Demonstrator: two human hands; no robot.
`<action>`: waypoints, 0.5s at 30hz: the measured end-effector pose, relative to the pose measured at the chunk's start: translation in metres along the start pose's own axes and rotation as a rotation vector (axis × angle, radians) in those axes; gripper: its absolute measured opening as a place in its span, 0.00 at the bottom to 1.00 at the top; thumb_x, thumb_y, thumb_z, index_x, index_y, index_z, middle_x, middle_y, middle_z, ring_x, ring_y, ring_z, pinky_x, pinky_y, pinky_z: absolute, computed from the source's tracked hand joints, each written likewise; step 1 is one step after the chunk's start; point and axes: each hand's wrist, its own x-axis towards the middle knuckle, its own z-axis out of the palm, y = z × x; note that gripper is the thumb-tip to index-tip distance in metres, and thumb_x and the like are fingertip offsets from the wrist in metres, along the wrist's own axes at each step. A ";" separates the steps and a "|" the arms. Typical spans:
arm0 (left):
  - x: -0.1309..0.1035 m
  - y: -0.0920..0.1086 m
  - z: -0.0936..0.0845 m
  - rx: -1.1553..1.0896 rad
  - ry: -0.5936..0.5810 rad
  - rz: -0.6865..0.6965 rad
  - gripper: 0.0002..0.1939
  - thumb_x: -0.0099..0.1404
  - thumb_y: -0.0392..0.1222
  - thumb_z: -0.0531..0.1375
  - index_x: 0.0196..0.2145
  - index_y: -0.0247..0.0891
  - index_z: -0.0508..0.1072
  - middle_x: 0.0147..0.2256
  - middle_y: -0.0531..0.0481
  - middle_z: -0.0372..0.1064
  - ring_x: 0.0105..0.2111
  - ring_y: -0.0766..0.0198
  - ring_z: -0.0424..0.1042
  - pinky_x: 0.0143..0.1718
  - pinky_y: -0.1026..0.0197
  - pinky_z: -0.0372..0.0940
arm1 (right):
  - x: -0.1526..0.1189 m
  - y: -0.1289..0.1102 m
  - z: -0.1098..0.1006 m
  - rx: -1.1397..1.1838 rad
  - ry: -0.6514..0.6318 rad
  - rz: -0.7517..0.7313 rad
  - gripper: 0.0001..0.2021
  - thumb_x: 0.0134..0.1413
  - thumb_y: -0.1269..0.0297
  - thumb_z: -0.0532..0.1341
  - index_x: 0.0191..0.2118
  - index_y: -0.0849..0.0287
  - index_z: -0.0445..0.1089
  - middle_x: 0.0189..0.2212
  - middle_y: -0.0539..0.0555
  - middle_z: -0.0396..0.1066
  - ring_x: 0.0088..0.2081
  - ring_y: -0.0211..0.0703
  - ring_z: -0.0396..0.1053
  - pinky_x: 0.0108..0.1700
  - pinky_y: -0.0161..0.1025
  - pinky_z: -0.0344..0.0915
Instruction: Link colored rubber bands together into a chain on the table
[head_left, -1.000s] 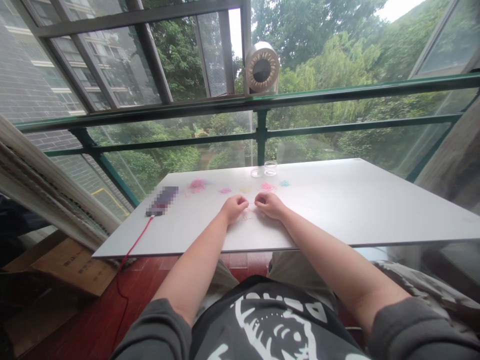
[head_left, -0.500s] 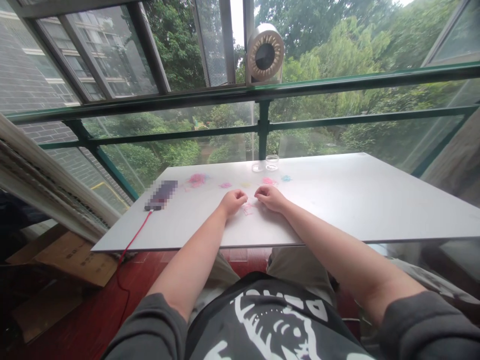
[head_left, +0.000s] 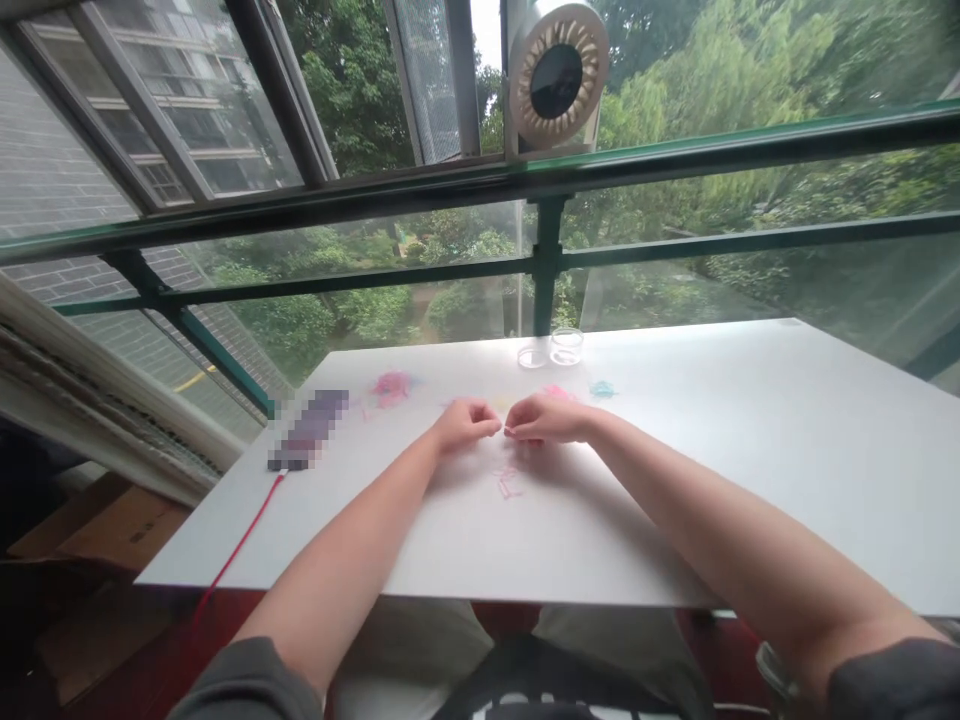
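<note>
My left hand (head_left: 466,424) is closed in a pinch above the white table (head_left: 735,450), and what it holds is too small to make out. Close beside it, my right hand (head_left: 546,418) pinches too, its fingertips almost meeting the left ones; its contents are also too small to tell. Below the hands lie a few thin pink pieces (head_left: 510,484). A pink pile (head_left: 555,393) sits partly behind my right hand, with a teal pile (head_left: 602,388) to its right. Farther left is a larger pink-red pile (head_left: 392,386). Some faint yellow pieces (head_left: 501,402) show behind the hands.
A clear round container (head_left: 566,346) and a flat clear piece (head_left: 532,357) stand at the table's back edge. At the left lies a blurred-out dark device (head_left: 311,428) with a red cable (head_left: 244,540). A round fan-like device (head_left: 559,80) is above the railing.
The view has shifted, and the table looks nearer and larger. Both hands have come closer together and now sit farther from the loose pink pieces, which show more fully below them.
</note>
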 end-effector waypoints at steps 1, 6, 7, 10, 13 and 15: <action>0.004 -0.003 0.001 0.005 0.007 0.044 0.11 0.47 0.43 0.61 0.20 0.32 0.65 0.16 0.56 0.59 0.17 0.75 0.53 0.18 0.69 0.47 | 0.000 0.001 0.001 -0.011 -0.013 -0.011 0.08 0.44 0.63 0.60 0.32 0.60 0.69 0.24 0.50 0.70 0.23 0.34 0.64 0.25 0.31 0.60; 0.008 -0.016 0.007 0.027 0.122 0.113 0.10 0.50 0.41 0.59 0.20 0.33 0.62 0.17 0.57 0.57 0.18 0.75 0.52 0.19 0.69 0.48 | -0.002 0.010 0.014 0.034 0.077 -0.162 0.12 0.44 0.60 0.62 0.35 0.61 0.67 0.25 0.50 0.68 0.25 0.34 0.63 0.26 0.30 0.58; 0.006 -0.017 0.008 0.035 0.128 0.107 0.10 0.50 0.41 0.59 0.20 0.33 0.63 0.17 0.57 0.57 0.18 0.74 0.53 0.19 0.69 0.48 | -0.003 0.011 0.018 0.081 0.150 -0.165 0.12 0.45 0.60 0.61 0.34 0.62 0.67 0.23 0.49 0.67 0.24 0.33 0.62 0.25 0.30 0.58; -0.001 -0.014 0.011 0.081 0.119 0.065 0.09 0.52 0.41 0.59 0.21 0.33 0.64 0.18 0.56 0.59 0.19 0.74 0.55 0.20 0.69 0.51 | -0.004 0.014 0.028 0.162 0.282 -0.154 0.10 0.50 0.59 0.56 0.30 0.62 0.66 0.20 0.49 0.64 0.21 0.32 0.60 0.24 0.30 0.56; -0.007 -0.008 0.012 0.080 0.136 0.024 0.08 0.52 0.41 0.58 0.21 0.34 0.65 0.19 0.55 0.61 0.19 0.72 0.57 0.20 0.68 0.53 | -0.006 0.014 0.032 0.156 0.284 -0.126 0.09 0.52 0.60 0.55 0.28 0.60 0.67 0.18 0.48 0.63 0.21 0.33 0.60 0.24 0.31 0.55; -0.009 -0.005 0.012 0.083 0.125 0.002 0.08 0.52 0.41 0.58 0.21 0.35 0.65 0.19 0.54 0.63 0.20 0.71 0.59 0.21 0.68 0.55 | -0.008 0.014 0.032 0.152 0.289 -0.104 0.09 0.53 0.61 0.54 0.28 0.59 0.67 0.18 0.49 0.65 0.21 0.34 0.61 0.24 0.32 0.56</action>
